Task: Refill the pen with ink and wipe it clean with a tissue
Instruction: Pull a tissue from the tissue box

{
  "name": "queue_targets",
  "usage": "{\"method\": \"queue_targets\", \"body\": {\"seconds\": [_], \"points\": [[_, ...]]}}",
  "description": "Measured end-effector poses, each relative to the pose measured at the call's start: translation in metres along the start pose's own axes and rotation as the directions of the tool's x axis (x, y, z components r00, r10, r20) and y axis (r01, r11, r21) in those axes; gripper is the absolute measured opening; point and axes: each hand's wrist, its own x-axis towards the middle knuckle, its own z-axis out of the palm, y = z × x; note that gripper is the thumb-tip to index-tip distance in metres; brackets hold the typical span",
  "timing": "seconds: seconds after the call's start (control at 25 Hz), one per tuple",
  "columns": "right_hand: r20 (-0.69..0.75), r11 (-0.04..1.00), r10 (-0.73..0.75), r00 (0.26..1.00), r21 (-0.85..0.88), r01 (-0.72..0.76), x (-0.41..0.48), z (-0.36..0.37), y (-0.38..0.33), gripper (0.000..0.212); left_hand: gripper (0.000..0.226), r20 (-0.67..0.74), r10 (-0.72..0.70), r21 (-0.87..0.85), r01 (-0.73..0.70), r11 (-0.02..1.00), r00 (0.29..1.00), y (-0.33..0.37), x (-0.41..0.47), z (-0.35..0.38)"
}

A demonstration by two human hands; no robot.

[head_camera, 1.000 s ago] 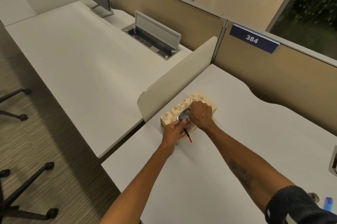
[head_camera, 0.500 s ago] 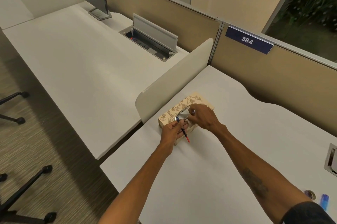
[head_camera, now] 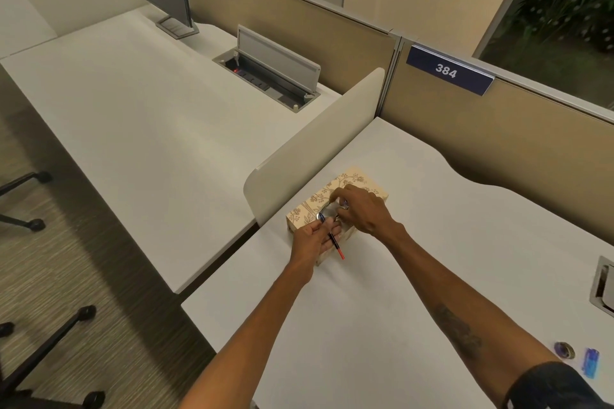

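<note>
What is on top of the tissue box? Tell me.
Over the tissue box, the left hand grips a pen with a red end; the right hand curls its fingers at the oval opening. Any tissue there is hidden by them.

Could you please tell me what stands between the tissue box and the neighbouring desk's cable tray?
In the head view, a white divider panel stands between the tissue box and the cable tray.

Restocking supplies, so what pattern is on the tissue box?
Cream tissue box with a brown floral branch print, clearest in the head view.
</note>
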Motion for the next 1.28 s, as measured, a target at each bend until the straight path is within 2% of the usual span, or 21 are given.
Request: {"method": "queue_targets", "body": {"seconds": [0.28,0.76,0.88,1.08,1.28], "points": [[-0.001,0.993,0.013,1.0,-0.114,-0.013,0.009,0.004,-0.004,0.008,0.027,-0.01,-0.012,0.021,0.013,1.0,1.0,0.0,0.0,0.0],[-0.065,0.992,-0.015,0.998,-0.124,0.007,0.002,-0.019,0.006,0.021,0.03,-0.021,-0.007,0.016,0.007,1.0,1.0,-0.003,0.002,0.0],[-0.031,0.997,-0.008,0.999,-0.082,0.005,-0.001,-0.022,0.012,0.015,0.031,-0.011,0.002,0.006,-0.002,1.0,1.0,-0.002,0.003,0.0],[0.024,0.999,-0.006,1.0,-0.052,0.008,0.006,-0.021,0.0,0.032,0.035,-0.007,0.005,0.013,-0.005,1.0,1.0,-0.002,0.003,0.0],[0.071,0.99,-0.025,0.997,-0.134,0.034,0.012,-0.013,-0.01,0.016,0.041,-0.025,-0.003,0.016,0.004,1.0,1.0,-0.004,0.005,-0.001]]}}
